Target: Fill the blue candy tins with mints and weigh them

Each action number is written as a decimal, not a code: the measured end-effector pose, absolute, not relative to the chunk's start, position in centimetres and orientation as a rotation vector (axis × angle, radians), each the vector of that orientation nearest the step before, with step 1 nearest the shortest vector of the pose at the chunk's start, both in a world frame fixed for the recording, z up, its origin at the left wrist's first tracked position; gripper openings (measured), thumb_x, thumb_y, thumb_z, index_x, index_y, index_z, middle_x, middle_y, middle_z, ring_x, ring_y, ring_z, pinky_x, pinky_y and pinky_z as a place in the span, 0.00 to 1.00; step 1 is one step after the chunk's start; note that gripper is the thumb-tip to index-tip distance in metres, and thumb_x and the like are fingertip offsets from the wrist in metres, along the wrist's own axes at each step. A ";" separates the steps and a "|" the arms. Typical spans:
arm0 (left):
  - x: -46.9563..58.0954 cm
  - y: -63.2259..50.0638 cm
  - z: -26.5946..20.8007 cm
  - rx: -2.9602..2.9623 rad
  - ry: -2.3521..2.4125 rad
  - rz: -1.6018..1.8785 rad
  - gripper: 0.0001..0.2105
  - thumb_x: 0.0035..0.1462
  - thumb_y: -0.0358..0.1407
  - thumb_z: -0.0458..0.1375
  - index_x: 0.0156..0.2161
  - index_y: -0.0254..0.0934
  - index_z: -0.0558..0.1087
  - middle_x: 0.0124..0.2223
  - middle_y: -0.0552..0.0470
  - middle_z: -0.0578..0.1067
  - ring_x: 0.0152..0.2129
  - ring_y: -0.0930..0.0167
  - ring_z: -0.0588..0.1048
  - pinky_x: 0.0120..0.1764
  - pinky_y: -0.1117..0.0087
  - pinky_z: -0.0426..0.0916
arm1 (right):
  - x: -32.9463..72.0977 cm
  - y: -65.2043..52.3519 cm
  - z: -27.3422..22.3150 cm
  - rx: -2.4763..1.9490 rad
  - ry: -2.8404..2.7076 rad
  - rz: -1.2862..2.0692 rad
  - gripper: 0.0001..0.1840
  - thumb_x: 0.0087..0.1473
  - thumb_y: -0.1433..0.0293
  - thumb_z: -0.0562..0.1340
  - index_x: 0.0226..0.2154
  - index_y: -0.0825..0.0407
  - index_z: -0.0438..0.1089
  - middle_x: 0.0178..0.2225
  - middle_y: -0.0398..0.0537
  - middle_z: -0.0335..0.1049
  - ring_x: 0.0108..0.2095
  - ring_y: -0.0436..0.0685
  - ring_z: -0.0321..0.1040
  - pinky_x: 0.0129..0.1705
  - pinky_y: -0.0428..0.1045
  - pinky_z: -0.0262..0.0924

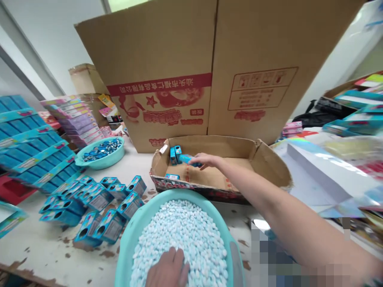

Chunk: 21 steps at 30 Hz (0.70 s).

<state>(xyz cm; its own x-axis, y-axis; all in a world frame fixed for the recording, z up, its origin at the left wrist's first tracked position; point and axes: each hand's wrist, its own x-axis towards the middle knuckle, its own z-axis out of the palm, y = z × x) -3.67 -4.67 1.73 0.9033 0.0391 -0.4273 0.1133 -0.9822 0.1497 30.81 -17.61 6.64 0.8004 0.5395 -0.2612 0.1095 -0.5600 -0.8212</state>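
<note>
My left hand [168, 268] rests at the near side of a turquoise basin [125, 239], its fingers stretched out and touching small white and pale blue candies [191, 227]. Across the basin, my right hand [207, 160] is closed on a small blue box [186, 158] inside a low cardboard tray [239, 144]. Two more blue boxes [175, 154] stand in the tray's left corner, beside the held one. Another blue box [172, 176] lies near its front wall. The right fingertips are partly hidden against the held box.
Several blue boxes with round holes [100, 195] stand on the table to the left. Behind them is a smaller turquoise basin [103, 161] of shiny blue pieces. Stacked blue display cartons [32, 147] rise at far left. A tall cardboard sheet [167, 48] stands behind the tray.
</note>
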 end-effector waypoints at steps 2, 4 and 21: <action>-3.9 -4.8 2.1 2.920 0.079 -0.605 0.19 0.63 0.37 0.39 0.52 0.42 0.68 0.53 0.44 0.71 0.49 0.62 0.70 0.46 0.64 0.67 | 30.1 -18.6 8.6 -2.008 -0.431 0.715 0.26 0.48 0.48 0.59 0.35 0.54 0.69 0.30 0.50 0.71 0.31 0.55 0.69 0.33 0.49 0.68; -4.0 -5.0 2.5 2.945 0.071 -0.579 0.19 0.63 0.37 0.38 0.51 0.42 0.68 0.51 0.45 0.71 0.49 0.63 0.70 0.46 0.64 0.67 | 28.8 -19.8 10.5 -1.879 -0.396 0.800 0.30 0.53 0.44 0.51 0.35 0.54 0.70 0.31 0.52 0.72 0.30 0.54 0.70 0.31 0.48 0.68; -4.5 -5.0 2.1 3.012 -0.028 -0.437 0.18 0.64 0.41 0.37 0.47 0.40 0.66 0.48 0.46 0.71 0.46 0.64 0.71 0.44 0.65 0.64 | 8.5 -30.8 11.1 -1.788 -0.577 -0.079 0.55 0.37 0.72 0.71 0.63 0.44 0.44 0.60 0.54 0.51 0.54 0.62 0.61 0.54 0.57 0.61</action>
